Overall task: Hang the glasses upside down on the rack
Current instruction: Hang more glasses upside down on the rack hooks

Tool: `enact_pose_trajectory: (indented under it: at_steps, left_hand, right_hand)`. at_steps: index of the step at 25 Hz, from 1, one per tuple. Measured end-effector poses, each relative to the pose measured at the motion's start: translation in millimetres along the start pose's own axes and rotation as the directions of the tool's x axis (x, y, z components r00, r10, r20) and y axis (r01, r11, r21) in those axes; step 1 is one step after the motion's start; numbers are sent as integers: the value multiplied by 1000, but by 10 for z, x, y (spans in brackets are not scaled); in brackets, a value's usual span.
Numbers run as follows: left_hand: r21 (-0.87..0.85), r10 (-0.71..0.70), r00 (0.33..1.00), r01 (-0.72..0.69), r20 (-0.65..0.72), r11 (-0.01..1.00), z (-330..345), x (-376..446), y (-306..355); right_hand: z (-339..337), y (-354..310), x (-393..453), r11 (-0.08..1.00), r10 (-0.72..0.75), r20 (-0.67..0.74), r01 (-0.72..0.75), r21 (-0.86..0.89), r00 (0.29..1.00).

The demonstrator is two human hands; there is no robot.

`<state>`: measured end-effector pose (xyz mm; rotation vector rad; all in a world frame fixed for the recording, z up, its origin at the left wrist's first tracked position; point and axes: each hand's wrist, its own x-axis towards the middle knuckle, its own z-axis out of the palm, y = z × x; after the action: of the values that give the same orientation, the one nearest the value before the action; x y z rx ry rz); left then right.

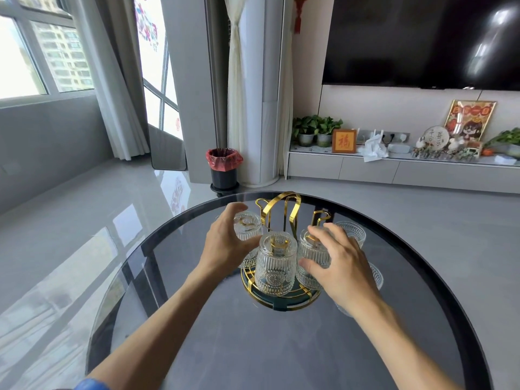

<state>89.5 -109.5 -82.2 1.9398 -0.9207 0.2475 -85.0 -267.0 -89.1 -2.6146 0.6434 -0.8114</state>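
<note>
Head view: on the gold rack (281, 301), upside-down glasses are gripped by the left hand (225, 243) and right hand (342, 266), a third glass (276, 264) hung between.

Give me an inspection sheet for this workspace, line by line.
Surface: round dark glass table, glossy.
Job's things: gold rack on a round base; centre glass upside down on a prong; two more inverted glasses under the hands; loose glass upright on the table right of the rack.
Clutter: nothing seen on the table.
Grippers: left hand wraps the left glass; right hand rests on the right glass.
Cables: nothing seen on the table.
Surroundings: red-lined bin, television, potted plants.
</note>
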Motion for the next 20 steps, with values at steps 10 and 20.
enact_pose_trajectory:
  at_steps: [10, 20]
  left_hand:
    - [-466, -466, 882, 384, -70, 797, -87, -129, -534]
    - [-394, -621, 783, 583, 39, 710, 222, -81, -870]
  right_hand:
    - [232, 219, -554, 982, 186, -443, -181, 55, 877]
    - [542, 776, -782, 692, 638, -90, -518, 503, 765]
